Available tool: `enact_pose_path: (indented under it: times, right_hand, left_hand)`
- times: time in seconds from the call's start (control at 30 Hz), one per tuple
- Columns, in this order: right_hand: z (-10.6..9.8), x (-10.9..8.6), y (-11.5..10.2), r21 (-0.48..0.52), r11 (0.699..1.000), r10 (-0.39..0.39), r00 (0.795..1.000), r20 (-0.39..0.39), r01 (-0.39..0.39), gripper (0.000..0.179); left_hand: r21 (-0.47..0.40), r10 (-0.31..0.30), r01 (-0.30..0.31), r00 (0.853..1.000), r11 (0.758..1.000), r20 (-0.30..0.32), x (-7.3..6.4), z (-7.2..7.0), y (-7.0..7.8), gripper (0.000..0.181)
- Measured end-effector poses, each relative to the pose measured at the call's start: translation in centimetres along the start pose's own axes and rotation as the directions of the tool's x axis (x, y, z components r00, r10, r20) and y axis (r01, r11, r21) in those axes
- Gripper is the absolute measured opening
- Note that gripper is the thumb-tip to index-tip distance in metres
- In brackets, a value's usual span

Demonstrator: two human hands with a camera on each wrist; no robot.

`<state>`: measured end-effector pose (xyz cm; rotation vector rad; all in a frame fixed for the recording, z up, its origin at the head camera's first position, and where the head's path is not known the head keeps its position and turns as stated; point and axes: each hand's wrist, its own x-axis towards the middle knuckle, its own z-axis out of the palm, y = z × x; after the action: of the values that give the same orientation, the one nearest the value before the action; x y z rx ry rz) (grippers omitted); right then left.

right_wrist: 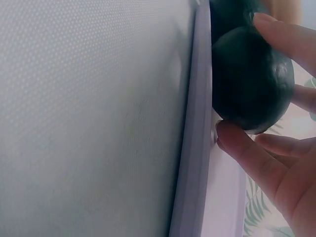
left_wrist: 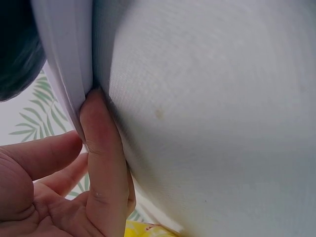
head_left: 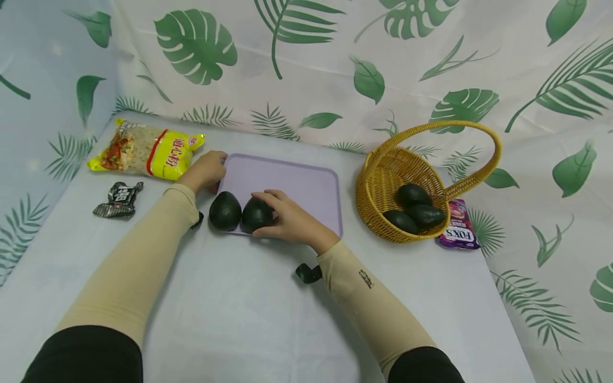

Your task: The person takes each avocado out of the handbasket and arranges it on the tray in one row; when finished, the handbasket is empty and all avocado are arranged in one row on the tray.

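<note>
A lilac tray lies on the white table, with two dark avocados side by side at its near left corner. At the tray's left edge, my left hand pinches the rim; the left wrist view has the thumb on one side and a finger tucked under the other. My right hand holds the right-hand avocado with thumb and fingers around its side. The other avocado stands against it, untouched by the left hand. In the right wrist view the held avocado rests on the tray.
A yellow wicker basket with three avocados stands right of the tray, a purple FOX'S packet beside it. To the left lie a yellow food bag and a crumpled black wrapper. A leaf-patterned cloth hangs behind.
</note>
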<state>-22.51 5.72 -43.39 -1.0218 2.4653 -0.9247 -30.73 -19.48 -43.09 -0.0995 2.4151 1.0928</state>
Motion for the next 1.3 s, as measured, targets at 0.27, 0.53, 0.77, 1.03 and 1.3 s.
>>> enact_pose_path:
  times: [0.27,0.53,0.77,1.03,1.3]
  right_hand:
    - [-1.3,-1.0,-0.1,0.014,1.000,0.029,0.999,-0.021,-0.028,0.084]
    - [-5.2,-3.9,0.1,-0.010,0.999,0.035,0.994,-0.107,-0.036,0.081]
    - [-9.3,-8.2,0.7,-0.052,0.995,0.069,0.975,-0.212,-0.082,0.079]
    - [-14.0,-14.2,2.2,-0.164,0.957,0.161,0.911,-0.380,-0.238,0.072]
    - [-19.2,-17.8,6.8,-0.198,0.817,0.410,0.787,-0.461,-0.542,0.072]
  left_hand:
    - [-0.020,0.005,-0.005,1.000,1.000,0.005,0.0,0.1,0.0,0.062]
    - [0.024,0.032,-0.032,0.999,0.999,-0.008,-0.4,0.0,-0.3,0.061]
    - [0.033,0.035,-0.035,0.999,0.999,-0.002,-0.5,0.0,-0.3,0.062]
    - [0.001,0.018,-0.018,1.000,1.000,0.000,-0.5,0.1,-0.1,0.062]
    - [0.014,0.023,-0.023,1.000,1.000,0.002,-0.5,0.1,0.2,0.062]
